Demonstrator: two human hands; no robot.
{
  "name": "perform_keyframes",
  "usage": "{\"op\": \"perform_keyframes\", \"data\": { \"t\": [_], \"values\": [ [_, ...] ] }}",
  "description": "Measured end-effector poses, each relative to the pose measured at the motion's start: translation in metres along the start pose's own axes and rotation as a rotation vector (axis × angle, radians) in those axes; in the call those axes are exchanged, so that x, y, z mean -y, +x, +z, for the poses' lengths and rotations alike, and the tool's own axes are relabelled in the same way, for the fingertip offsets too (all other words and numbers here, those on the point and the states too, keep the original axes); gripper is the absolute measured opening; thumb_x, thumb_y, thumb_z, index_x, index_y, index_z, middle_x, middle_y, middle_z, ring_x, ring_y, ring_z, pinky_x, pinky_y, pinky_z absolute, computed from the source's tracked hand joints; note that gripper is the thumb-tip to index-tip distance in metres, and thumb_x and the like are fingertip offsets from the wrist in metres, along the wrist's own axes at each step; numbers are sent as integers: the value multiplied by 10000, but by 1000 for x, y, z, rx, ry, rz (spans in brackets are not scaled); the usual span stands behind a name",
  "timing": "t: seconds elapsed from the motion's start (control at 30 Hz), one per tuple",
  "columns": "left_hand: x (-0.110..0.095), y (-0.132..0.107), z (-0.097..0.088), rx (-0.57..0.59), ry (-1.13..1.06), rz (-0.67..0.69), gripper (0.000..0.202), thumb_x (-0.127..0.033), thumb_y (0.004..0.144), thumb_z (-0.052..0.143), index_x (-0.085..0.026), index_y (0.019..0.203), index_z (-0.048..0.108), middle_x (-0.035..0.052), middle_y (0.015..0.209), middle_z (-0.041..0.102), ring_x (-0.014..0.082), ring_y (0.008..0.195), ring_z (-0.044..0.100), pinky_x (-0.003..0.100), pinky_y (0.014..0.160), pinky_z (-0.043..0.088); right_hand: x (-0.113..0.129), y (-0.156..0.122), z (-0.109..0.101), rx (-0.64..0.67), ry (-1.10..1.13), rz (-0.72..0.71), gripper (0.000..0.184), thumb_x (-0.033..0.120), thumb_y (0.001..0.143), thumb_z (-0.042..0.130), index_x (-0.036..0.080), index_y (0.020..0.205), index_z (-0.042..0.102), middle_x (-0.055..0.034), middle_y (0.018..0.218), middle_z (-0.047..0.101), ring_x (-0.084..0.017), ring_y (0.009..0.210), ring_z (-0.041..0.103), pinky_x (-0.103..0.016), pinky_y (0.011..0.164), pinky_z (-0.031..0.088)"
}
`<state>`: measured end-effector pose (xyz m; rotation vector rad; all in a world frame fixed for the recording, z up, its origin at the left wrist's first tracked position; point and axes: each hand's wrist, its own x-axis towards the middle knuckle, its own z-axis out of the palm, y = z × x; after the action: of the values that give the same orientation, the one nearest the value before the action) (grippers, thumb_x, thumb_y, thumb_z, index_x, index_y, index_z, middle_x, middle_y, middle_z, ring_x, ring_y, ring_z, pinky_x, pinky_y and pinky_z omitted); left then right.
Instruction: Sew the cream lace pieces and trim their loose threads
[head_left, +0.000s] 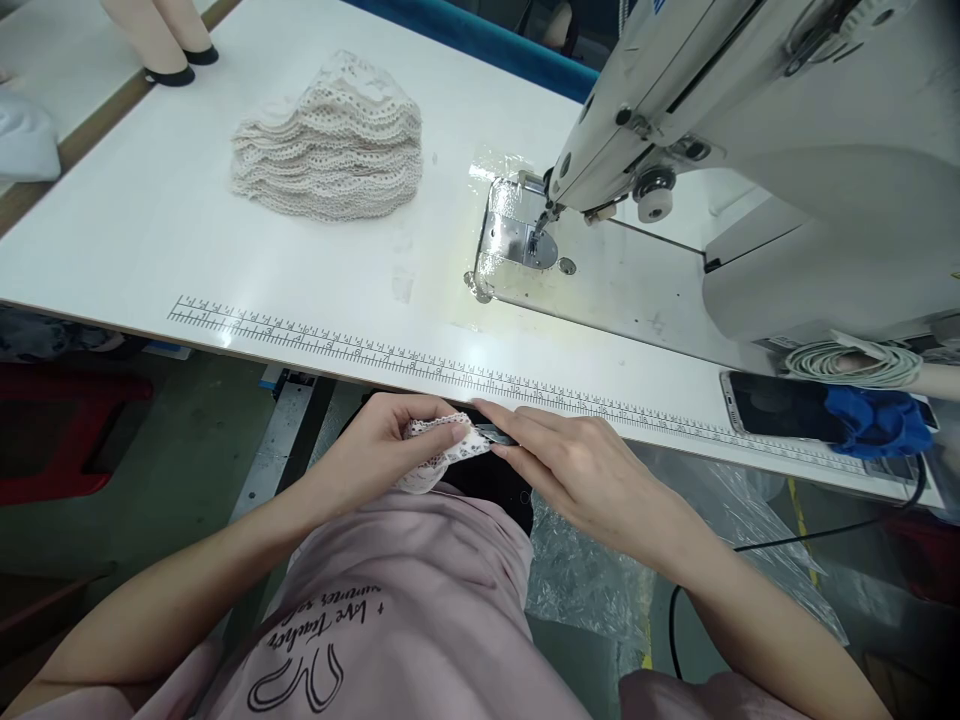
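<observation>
My left hand (390,435) pinches a small piece of white lace (439,450) in front of my lap, just below the table's front edge. My right hand (577,465) is closed around a small dark metal tool (495,434), probably thread snips, whose tip touches the lace. Both hands meet over my pink shirt. A stack of the same cream lace pieces (330,145) lies on the white table (150,230), far from both hands.
A white sewing machine (712,110) stands at the right with its needle plate (521,240). A printed ruler (450,370) runs along the table's front edge. A phone (772,408) and blue cloth (877,420) lie at right. Clear plastic (600,570) hangs below.
</observation>
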<state>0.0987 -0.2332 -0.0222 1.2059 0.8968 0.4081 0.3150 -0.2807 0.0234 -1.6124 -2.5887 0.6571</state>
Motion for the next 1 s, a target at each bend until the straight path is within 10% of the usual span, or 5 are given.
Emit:
{"op": "perform_keyframes", "data": {
  "t": [1.0],
  "values": [
    [-2,0,0,10,-23,9,356,-461,897,620,-164,701,644,-23,647,508,91,600,405,228,567,322,3,1,3,-19,-66,-2,416,292,1046,376,161,1430,470,-57,897,722,-168,659,647,-270,544,424]
  ]
}}
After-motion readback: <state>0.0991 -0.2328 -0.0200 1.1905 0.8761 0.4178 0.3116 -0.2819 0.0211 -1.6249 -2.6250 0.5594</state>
